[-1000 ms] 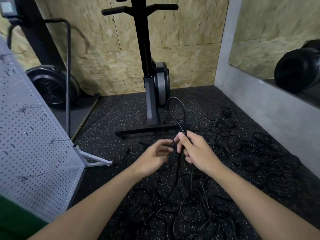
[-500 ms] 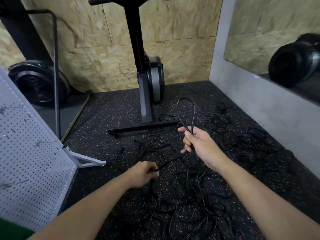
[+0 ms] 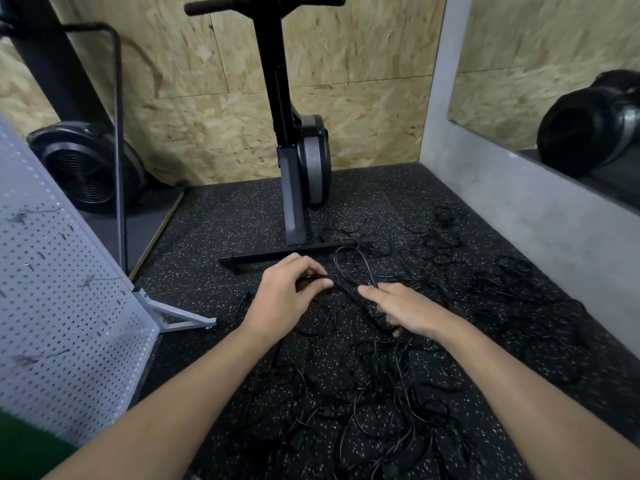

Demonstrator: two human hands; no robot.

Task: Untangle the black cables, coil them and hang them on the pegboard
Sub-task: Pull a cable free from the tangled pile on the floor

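Your left hand (image 3: 287, 292) is curled, thumb and fingertips pinching a black cable (image 3: 348, 296) just at its end. Your right hand (image 3: 405, 310) sits close beside it to the right. Its forefinger lies straight and points toward the left hand, while the lower fingers are curled under, and the cable runs in beneath them. You seem to be gripping it there, though the palm hides the contact. Between your two hands the cable stretches as a short slanting strand. From the right hand a narrow loop of it stands up and away from you, over the floor (image 3: 221, 230).

Below and between your forearms lies the main tangle (image 3: 374, 386) of thin black cables, spread loose on the speckled rubber. More strands (image 3: 502, 289) trail off to your right toward the grey wall (image 3: 519, 209), and a few reach up to the base bar (image 3: 277, 254) of the upright black machine (image 3: 294, 188) straight ahead of you.

The white pegboard (image 3: 59, 306) stands at your left, tilted on a grey metal foot (image 3: 180, 318), well apart from the cable you hold. Small hooks (image 3: 90, 280) stick out of its face. Behind it a black fan wheel (image 3: 83, 168) rests against the chipboard. A mirror (image 3: 554, 81) sits above the grey wall at your right.
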